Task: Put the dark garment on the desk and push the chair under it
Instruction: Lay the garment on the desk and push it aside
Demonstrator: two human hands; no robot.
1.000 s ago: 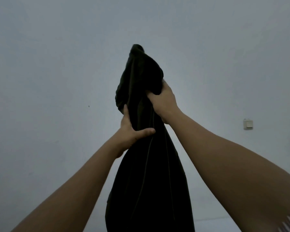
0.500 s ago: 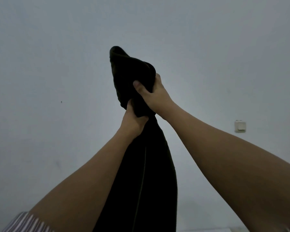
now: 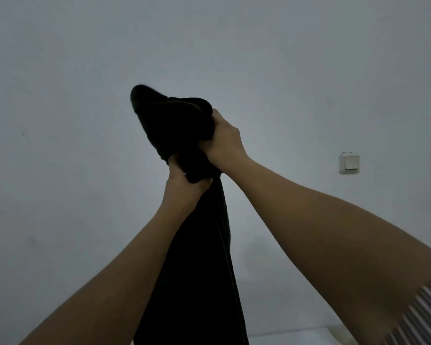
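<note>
A plain, dim grey-white wall (image 3: pixel 85 70) fills almost everything in front of us, bare apart from a small white square wall switch (image 3: pixel 349 163) off to the right, roughly level with our hands. A paler strip runs along the very bottom edge; in this light we cannot tell whether it is floor or a piece of furniture.

We hold the dark, almost black cloth garment (image 3: pixel 199 257) raised out in front of us, between our two bare forearms. Our right hand (image 3: pixel 224 143) is the higher one, closed in a fist around the bunched upper part of the fabric, fingers wrapped over the far side so that only the back of the hand and the knuckles show. Our left hand (image 3: pixel 184 185) sits just below and slightly left of it, also clenched on the cloth, thumb and fingers pinching a fold from underneath. The two hands are nearly touching, with a wad of fabric between them.

Above and to the left of both hands, a rounded lump of the garment flops over towards the left. Below the left hand the rest hangs straight down in a long, narrow column and runs out of the bottom of the view. A striped short sleeve (image 3: pixel 423 312) edges in at the lower right corner.
</note>
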